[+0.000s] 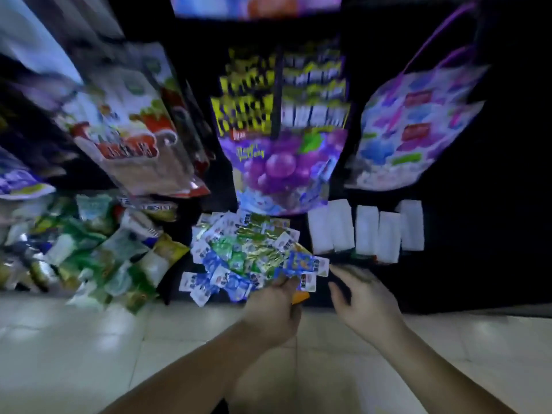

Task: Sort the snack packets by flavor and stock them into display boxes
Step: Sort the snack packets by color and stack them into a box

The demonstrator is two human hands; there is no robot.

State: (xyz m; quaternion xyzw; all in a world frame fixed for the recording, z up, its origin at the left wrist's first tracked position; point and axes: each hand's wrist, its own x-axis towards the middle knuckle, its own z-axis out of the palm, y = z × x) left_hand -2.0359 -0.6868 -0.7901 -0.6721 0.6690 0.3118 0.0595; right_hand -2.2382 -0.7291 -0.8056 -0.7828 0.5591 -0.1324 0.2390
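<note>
Pale floor tiles (89, 339) fill the bottom of the frame, and dim, dark shelving (478, 249) rises above them. At centre the left hand (273, 315) grips a fan of snack packets (248, 255). The right hand (367, 303) hovers beside it, fingers loose, holding nothing. A purple display box (283, 162) stands above the packets.

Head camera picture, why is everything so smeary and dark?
In the head view, motion blur smears the hanging bags and the snack packets in the left hand; the space behind is nearly black; the wide lens bends the edges; the floor tiles show pale glare.
</note>
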